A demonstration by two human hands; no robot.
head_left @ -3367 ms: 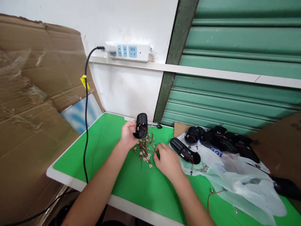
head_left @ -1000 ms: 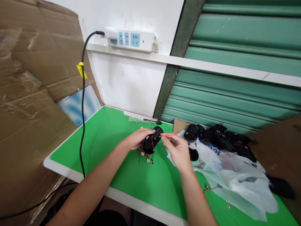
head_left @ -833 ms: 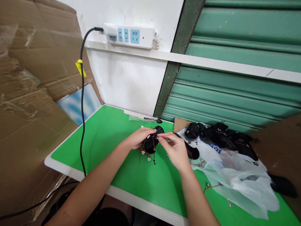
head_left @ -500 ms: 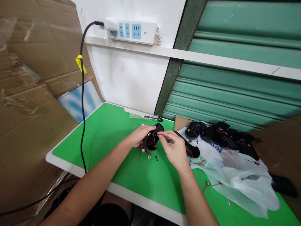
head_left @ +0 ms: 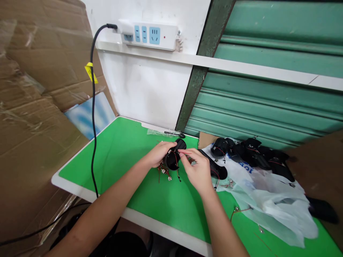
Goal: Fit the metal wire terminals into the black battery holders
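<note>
A black curved plastic part (head_left: 172, 161) is held above the green table top (head_left: 150, 194) near its middle. Wrapped round its left side is my left hand (head_left: 160, 154), thumb on top. My right hand (head_left: 195, 165) pinches a thin red wire (head_left: 185, 153) at the part's right edge. Another red wire crosses the part's dark hollow, and a black wire end hangs below it. Small white connectors on red-brown wires (head_left: 166, 174) show just under my left hand.
Several black parts (head_left: 250, 151) lie on a white plastic bag (head_left: 273, 207) at the right. A black cable (head_left: 93, 107) hangs from the power strip (head_left: 150, 35). Cardboard (head_left: 37, 107) stands at the left. A clear packet with a black tool (head_left: 174, 134) lies at the back edge.
Both hands keep their hold, with only a very slight shift of the right fingers and the red wire. The black part stays nearly in place.
</note>
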